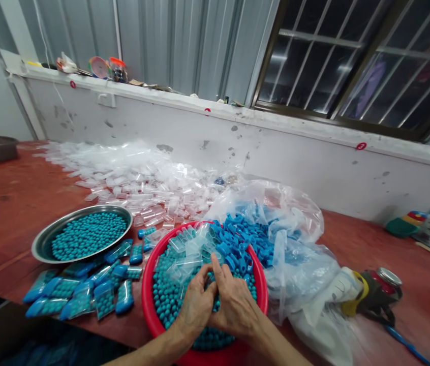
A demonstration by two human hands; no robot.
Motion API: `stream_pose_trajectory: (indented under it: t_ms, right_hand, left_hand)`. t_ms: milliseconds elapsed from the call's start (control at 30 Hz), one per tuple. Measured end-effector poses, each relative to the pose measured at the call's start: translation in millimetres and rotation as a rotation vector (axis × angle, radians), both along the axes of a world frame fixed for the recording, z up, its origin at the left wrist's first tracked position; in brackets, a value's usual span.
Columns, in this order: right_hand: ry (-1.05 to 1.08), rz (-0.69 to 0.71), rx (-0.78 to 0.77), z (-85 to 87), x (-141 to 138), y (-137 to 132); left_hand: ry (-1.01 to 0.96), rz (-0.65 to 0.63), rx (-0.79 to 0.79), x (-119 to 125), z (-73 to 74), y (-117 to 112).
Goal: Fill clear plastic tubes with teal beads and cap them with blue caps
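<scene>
My left hand (196,301) and my right hand (237,300) meet over a red basin (147,284), thumbs and fingertips drawn together. Both are closed, and whatever sits between the fingers is hidden. Teal beads (163,305) fill the basin below them. On top of the beads, just beyond my fingertips, lie several transparent plastic tubes (190,262). Blue plastic caps (238,249) are heaped at the basin's far right and spill back into a transparent plastic bag (295,208).
A steel bowl (41,249) of teal beads stands at left. Bead-filled packs with blue ends (104,300) lie before it. Transparent containers (123,168) spread along the wall. At right are a red can (388,277) and a crumpled white bag (321,325).
</scene>
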State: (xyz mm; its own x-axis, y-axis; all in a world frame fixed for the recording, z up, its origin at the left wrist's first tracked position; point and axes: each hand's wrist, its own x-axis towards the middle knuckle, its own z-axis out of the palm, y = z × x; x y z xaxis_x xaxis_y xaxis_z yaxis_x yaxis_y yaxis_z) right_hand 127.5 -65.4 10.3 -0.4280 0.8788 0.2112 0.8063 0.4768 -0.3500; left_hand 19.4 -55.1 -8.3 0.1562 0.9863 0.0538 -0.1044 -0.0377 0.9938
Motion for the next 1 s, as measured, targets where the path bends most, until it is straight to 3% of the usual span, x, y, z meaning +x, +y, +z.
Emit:
stream_pose_trajectory:
  t_ms: [167,400,533,733,1000]
  right_hand:
    - [0.304,-0.052,-0.06,-11.0,4.8,0.7]
    - [0.189,-0.045,-0.157,-10.4,8.7,-2.9]
    - [0.058,-0.077,-0.078,-8.5,5.5,-6.5]
    - [0.098,-0.199,0.108,-21.0,-5.5,-9.6]
    - [0.156,-0.209,0.137,-38.0,-10.2,-8.6]
  left_hand:
    - [0.023,0.019,-0.016,-4.3,8.4,1.4]
    - [0.066,0.018,-0.006,-6.6,9.0,-4.0]
    - [0.07,0.014,0.028,-6.1,10.6,-6.3]
    - [0.063,0.014,-0.054,-1.8,16.8,-3.3]
    - [0.065,0.037,-0.011,-3.8,5.4,-0.8]
